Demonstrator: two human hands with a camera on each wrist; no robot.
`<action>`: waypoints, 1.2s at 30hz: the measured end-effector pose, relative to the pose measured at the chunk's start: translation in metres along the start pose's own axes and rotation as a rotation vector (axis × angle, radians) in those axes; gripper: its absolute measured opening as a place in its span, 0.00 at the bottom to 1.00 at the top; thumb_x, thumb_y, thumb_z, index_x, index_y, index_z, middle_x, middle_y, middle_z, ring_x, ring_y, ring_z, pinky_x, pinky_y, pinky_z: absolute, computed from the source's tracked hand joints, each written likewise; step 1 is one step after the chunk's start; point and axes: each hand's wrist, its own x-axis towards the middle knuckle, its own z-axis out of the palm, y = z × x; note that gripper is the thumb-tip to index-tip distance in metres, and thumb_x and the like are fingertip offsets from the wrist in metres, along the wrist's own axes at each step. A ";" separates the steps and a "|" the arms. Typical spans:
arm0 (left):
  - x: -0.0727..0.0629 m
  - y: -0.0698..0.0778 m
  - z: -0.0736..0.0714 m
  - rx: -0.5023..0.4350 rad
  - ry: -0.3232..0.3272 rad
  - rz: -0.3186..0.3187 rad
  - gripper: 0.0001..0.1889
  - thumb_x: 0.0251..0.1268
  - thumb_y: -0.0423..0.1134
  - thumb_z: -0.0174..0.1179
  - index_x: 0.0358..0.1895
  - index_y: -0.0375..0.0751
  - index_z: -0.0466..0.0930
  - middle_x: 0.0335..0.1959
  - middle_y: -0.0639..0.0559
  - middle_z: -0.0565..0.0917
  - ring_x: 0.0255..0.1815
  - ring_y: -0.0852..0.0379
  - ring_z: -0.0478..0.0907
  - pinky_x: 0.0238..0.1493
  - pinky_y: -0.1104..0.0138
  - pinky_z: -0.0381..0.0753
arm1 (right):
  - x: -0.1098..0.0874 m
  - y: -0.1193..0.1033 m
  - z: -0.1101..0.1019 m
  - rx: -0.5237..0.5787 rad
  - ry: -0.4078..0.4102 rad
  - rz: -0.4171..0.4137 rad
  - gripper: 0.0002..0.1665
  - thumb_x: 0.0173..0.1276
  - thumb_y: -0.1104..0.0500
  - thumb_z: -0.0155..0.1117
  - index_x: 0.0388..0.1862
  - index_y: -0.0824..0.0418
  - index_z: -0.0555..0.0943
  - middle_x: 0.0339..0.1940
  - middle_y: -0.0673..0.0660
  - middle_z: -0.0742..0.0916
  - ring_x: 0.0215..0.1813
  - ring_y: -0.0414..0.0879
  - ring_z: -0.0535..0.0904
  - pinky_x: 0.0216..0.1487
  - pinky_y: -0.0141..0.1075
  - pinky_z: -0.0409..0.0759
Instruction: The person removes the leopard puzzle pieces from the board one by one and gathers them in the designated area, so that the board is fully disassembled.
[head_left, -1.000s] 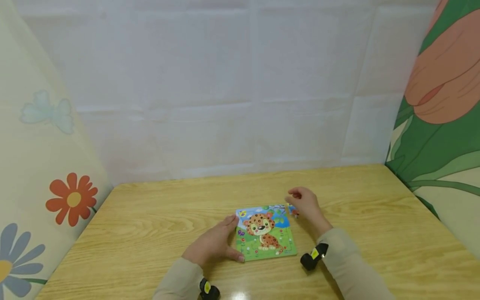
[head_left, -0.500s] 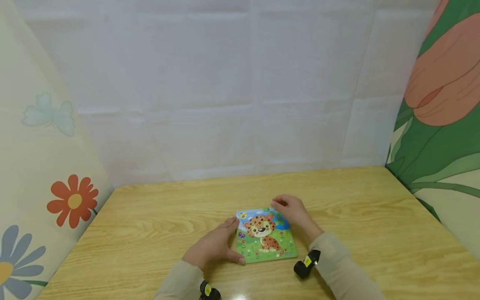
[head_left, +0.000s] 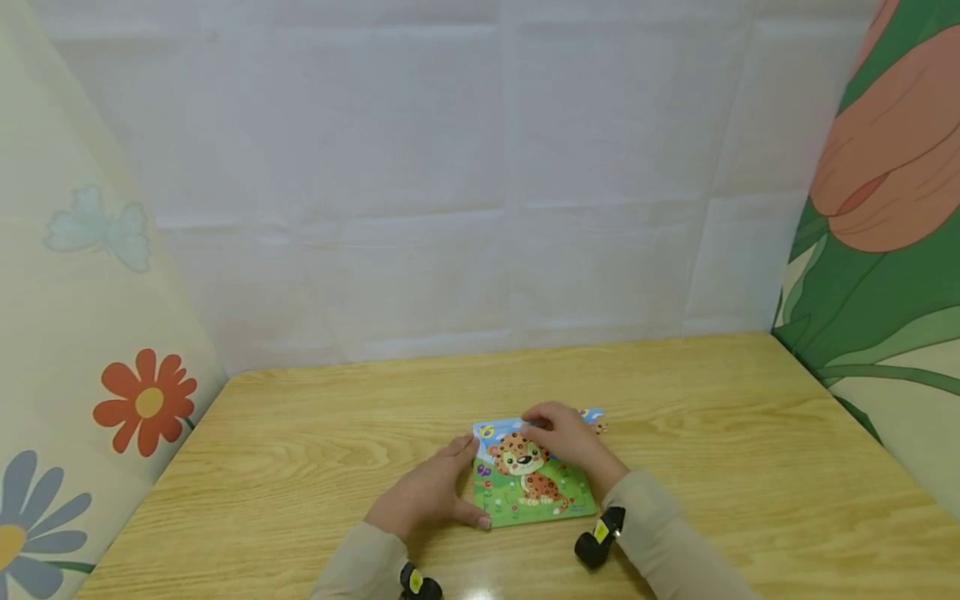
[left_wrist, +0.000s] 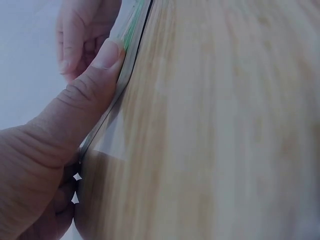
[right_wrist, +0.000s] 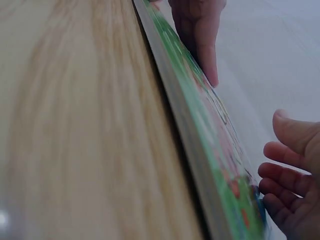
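A square puzzle board (head_left: 536, 507) printed with a cartoon leopard on grass lies flat on the table. Along its left side rests my left hand (head_left: 423, 487), thumb at the near corner and fingers at the far one, gripping the edge; the left wrist view shows the thumb (left_wrist: 102, 67) against the board's side. Over the board's upper right part is my right hand (head_left: 566, 435). Its loosely curled fingers (right_wrist: 280, 177) hold nothing visible, and the fingertips lie close to the printed face. A small blue and spotted-brown picture piece (head_left: 594, 417) shows just beyond the upper right corner, partly behind the hand.
Under everything is a wood-grain table (head_left: 337, 433). A pale cloth backdrop (head_left: 480, 183) rises at its far edge. Flower-printed panels stand at the left (head_left: 112, 292) and right (head_left: 885, 275). A small black device (head_left: 600, 540) sits on the right wrist.
My right hand has moved left and slightly nearer, from beyond the board's upper right corner onto its upper part. The small picture piece, hidden half a second ago, shows again. My left hand stays put.
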 end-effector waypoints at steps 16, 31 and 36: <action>-0.001 0.002 -0.001 0.024 -0.003 0.007 0.61 0.33 0.62 0.71 0.71 0.33 0.51 0.73 0.40 0.51 0.72 0.40 0.49 0.70 0.49 0.55 | 0.002 -0.004 0.004 -0.131 -0.096 -0.064 0.19 0.59 0.52 0.68 0.47 0.58 0.81 0.41 0.52 0.76 0.39 0.43 0.71 0.40 0.37 0.74; -0.002 0.000 -0.001 0.018 -0.001 0.017 0.61 0.33 0.62 0.70 0.71 0.34 0.51 0.73 0.40 0.50 0.73 0.40 0.49 0.70 0.49 0.54 | 0.017 -0.018 0.010 -0.079 -0.091 0.136 0.17 0.50 0.61 0.73 0.40 0.61 0.81 0.40 0.54 0.79 0.43 0.47 0.75 0.48 0.43 0.77; -0.003 0.000 -0.001 0.012 -0.002 0.018 0.61 0.34 0.62 0.70 0.71 0.33 0.51 0.73 0.40 0.50 0.72 0.40 0.49 0.70 0.49 0.55 | 0.019 -0.019 0.011 -0.090 -0.105 0.149 0.17 0.49 0.62 0.73 0.39 0.62 0.81 0.41 0.55 0.78 0.43 0.48 0.74 0.50 0.44 0.76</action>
